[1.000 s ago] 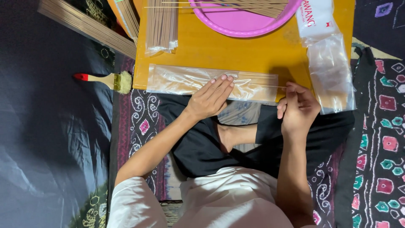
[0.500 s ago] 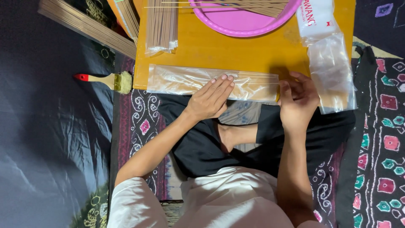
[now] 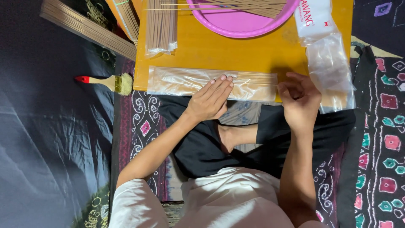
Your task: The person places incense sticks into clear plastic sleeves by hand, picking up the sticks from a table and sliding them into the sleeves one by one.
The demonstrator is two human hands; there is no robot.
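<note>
A long clear plastic sleeve with thin brown sticks inside lies along the near edge of a yellow board. My left hand rests flat on the sleeve's middle, fingers together, pressing it down. My right hand is at the sleeve's right open end, fingers curled around the stick ends there. What exactly the fingers pinch is hidden.
A pink round tray of sticks sits at the board's far side. A wrapped stick bundle lies left of it, a stack of clear bags to the right. A paintbrush and loose sticks lie on dark cloth at left.
My right hand has moved up and slightly left, from beside the board's edge to the sleeve's right end. My left hand has stayed on the sleeve.
</note>
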